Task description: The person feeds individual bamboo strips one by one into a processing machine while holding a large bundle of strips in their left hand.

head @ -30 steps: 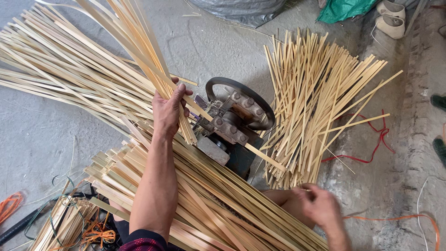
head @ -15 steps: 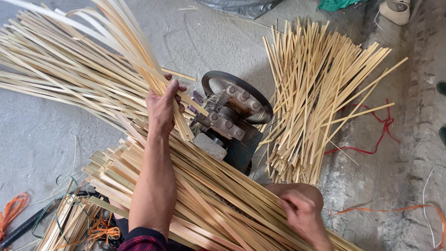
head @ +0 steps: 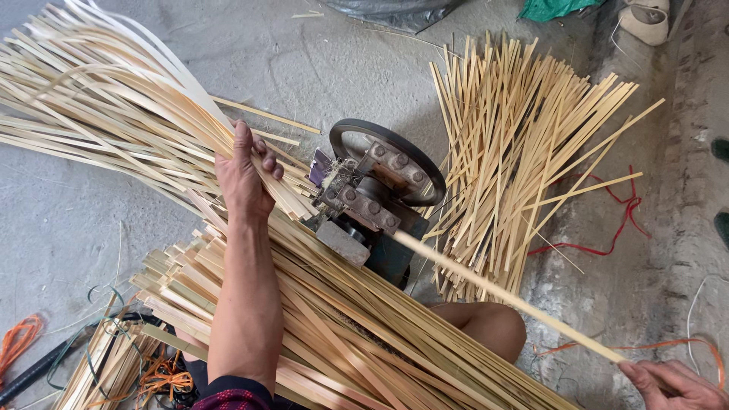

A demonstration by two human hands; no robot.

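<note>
matt bamboo strips (head: 364,334), rusty metal machine (head: 376,201)

left hand (head: 244,176) reaches forward with fingers curled, arm straight out, right hand (head: 672,383) sits low, closed in a pinch

Grey concrete floor (head: 319,68). On it: splitter machine (head: 376,201) at centre, loose strip pile (head: 524,144) right of it, long fanned strips (head: 91,121) at left, stacked strips (head: 319,326) in front, red cord (head: 623,220), orange cord (head: 19,342).
</note>
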